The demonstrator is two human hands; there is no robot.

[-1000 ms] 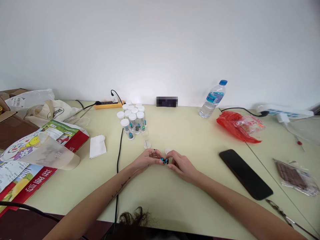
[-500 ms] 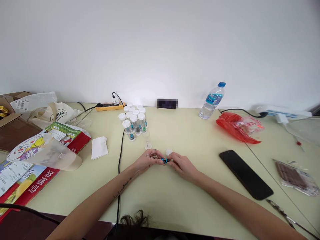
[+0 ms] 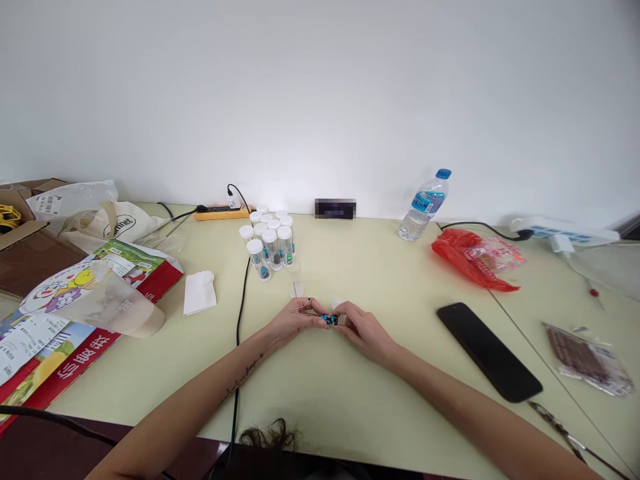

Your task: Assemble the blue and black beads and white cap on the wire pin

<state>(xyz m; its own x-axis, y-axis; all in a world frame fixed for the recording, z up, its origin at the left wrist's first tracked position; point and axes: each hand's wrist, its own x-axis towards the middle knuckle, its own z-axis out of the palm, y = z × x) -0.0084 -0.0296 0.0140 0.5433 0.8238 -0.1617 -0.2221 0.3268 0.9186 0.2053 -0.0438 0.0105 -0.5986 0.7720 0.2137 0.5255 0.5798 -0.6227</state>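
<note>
Both hands meet at the middle of the pale green table [image 3: 350,393]. My left hand [image 3: 295,322] and my right hand [image 3: 364,330] pinch a small blue and black part [image 3: 329,320] between their fingertips. Thin wire leads [image 3: 299,308] stick out by the left fingers. A small white cap [image 3: 297,289] lies just beyond the hands, and another white cap [image 3: 336,304] shows behind the right fingers. Farther back stands a cluster of clear vials with white lids [image 3: 270,241], some holding small coloured parts.
A black phone [image 3: 489,351] lies to the right, a red bag [image 3: 473,257] and a water bottle [image 3: 424,205] behind it. A black cable [image 3: 241,300] runs from an orange power strip [image 3: 220,212]. Left: folded tissue [image 3: 199,292], printed cartons [image 3: 75,313], cloth bag [image 3: 110,223]. Brown packet [image 3: 587,350] far right.
The hands keep the same pinch on the blue part, with only slight finger shifts. The view has drifted a little.
</note>
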